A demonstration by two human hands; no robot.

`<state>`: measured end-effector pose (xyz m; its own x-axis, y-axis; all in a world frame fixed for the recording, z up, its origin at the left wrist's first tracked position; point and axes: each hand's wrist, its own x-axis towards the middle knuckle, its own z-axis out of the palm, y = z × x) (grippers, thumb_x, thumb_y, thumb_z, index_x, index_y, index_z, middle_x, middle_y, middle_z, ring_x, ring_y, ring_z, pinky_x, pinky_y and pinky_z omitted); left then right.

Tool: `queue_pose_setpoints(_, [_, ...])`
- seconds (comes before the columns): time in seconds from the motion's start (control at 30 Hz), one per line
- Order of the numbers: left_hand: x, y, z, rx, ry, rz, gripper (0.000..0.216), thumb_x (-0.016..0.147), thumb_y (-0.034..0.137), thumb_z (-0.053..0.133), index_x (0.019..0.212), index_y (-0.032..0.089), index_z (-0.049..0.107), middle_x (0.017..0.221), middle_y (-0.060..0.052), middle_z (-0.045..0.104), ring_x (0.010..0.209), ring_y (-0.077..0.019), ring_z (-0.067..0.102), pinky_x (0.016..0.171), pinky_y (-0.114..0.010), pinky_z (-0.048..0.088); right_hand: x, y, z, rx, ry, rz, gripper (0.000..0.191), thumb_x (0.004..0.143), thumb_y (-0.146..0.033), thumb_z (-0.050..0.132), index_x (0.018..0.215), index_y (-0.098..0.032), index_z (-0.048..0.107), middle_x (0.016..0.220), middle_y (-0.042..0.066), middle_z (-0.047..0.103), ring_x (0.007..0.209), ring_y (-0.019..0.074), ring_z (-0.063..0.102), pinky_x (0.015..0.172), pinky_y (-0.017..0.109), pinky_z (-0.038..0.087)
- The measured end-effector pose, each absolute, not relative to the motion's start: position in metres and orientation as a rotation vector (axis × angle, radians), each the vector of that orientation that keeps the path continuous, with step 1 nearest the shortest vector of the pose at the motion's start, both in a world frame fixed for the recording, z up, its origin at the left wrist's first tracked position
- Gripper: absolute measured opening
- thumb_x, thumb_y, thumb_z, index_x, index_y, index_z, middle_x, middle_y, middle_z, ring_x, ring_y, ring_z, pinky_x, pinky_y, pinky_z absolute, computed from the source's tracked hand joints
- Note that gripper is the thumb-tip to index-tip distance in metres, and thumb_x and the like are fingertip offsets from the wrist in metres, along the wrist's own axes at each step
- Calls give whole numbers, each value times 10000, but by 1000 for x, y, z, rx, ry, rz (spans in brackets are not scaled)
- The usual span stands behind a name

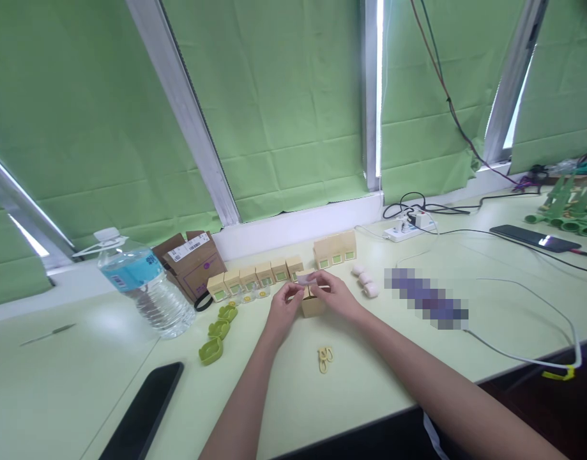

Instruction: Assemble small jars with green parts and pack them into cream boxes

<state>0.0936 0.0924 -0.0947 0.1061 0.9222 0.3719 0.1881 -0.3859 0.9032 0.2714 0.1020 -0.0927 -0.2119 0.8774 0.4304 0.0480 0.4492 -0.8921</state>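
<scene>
Low in front of me stands a small tan cardboard box (pixel 313 307), its top between my two hands. My left hand (pixel 284 306) has its fingers closed at the box's upper left edge. On the other side my right hand (pixel 335 295) bends over the top, fingertips pinched at a small pale pinkish piece (pixel 306 278) above the opening. The fingers partly hide that piece, so its kind is unclear. Nearer to me lie pale yellow looped bands (pixel 324 359). Right of the hands is a row of three pale pink rolls (pixel 365 281).
Several small windowed boxes (pixel 248 278) line the back, with another group (pixel 336 249) further right. Green cat-shaped dishes (pixel 219 329), a water bottle (pixel 147 287), an open carton (pixel 197 265) and a black phone (pixel 142 412) are left. A power strip (pixel 409 227) and cables lie right.
</scene>
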Motion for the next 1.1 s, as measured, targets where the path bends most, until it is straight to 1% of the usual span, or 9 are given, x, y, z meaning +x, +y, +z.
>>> queue_pose_setpoints(0.1, [95, 93, -97, 1589, 1075, 1410, 382, 791, 384, 728, 1079, 206, 549, 1011, -53, 651, 948, -186, 651, 879, -333, 505, 269, 103, -97, -816, -1544, 988, 194, 840, -323, 601, 985, -245, 498, 757, -49, 555, 752, 156, 583, 824, 343, 505])
queue_pose_setpoints(0.17, [96, 91, -95, 1561, 1078, 1428, 538, 777, 355, 746, 1237, 233, 494, 1059, -62, 658, 997, -193, 660, 927, -357, 502, 269, 104, -99, -794, -1506, 1035, 265, 835, -314, 609, 1014, -260, 422, 761, -61, 566, 755, 159, 600, 822, 351, 507])
queue_pose_setpoints(0.2, [97, 89, -93, 1586, 1072, 1413, 552, 789, 350, 735, 1274, 236, 496, 1087, -73, 665, 1030, -200, 658, 956, -369, 493, 269, 104, -99, -781, -1500, 1055, 285, 834, -308, 607, 1031, -264, 406, 777, -58, 582, 770, 164, 612, 825, 356, 508])
queue_pose_setpoints(0.23, [97, 87, -91, 1630, 1054, 1387, 511, 810, 350, 715, 1270, 230, 530, 1124, -88, 670, 1070, -210, 650, 985, -378, 482, 269, 104, -99, -773, -1506, 1066, 284, 831, -300, 602, 1037, -264, 410, 798, -50, 601, 788, 170, 621, 827, 358, 507])
queue_pose_setpoints(0.37, [98, 78, -80, 1779, 920, 1286, 285, 878, 379, 626, 1088, 195, 680, 1270, -115, 657, 1201, -263, 602, 1039, -396, 460, 270, 103, -97, -815, -1564, 1014, 155, 794, -241, 553, 945, -238, 520, 872, -10, 638, 841, 185, 616, 806, 343, 497])
queue_pose_setpoints(0.53, [99, 77, -80, 1778, 996, 1325, 266, 897, 416, 612, 1030, 199, 690, 1205, -106, 692, 1167, -259, 621, 1034, -403, 462, 271, 105, -97, -847, -1576, 972, 157, 811, -248, 503, 943, -230, 586, 887, -2, 654, 853, 195, 609, 784, 326, 478])
queue_pose_setpoints(0.73, [99, 81, -85, 1764, 1001, 1340, 219, 872, 390, 642, 971, 198, 680, 1182, -108, 697, 1186, -256, 614, 1039, -407, 457, 276, 106, -93, -814, -1566, 992, 253, 908, -361, 457, 882, -220, 665, 961, 19, 705, 981, 223, 624, 925, 363, 457])
queue_pose_setpoints(0.9, [98, 79, -83, 1820, 988, 1319, 168, 867, 348, 648, 938, 199, 683, 1212, -111, 682, 1204, -256, 603, 1027, -398, 465, 273, 99, -88, -834, -1588, 1008, 213, 894, -391, 555, 948, -225, 678, 1016, 29, 729, 965, 221, 655, 859, 345, 477])
queue_pose_setpoints(1.1, [100, 75, -80, 1856, 1035, 1326, 162, 881, 337, 629, 956, 209, 694, 1211, -103, 675, 1201, -253, 597, 1024, -414, 473, 271, 97, -88, -857, -1598, 963, 208, 912, -378, 530, 942, -230, 673, 1018, 27, 728, 970, 217, 657, 869, 349, 472])
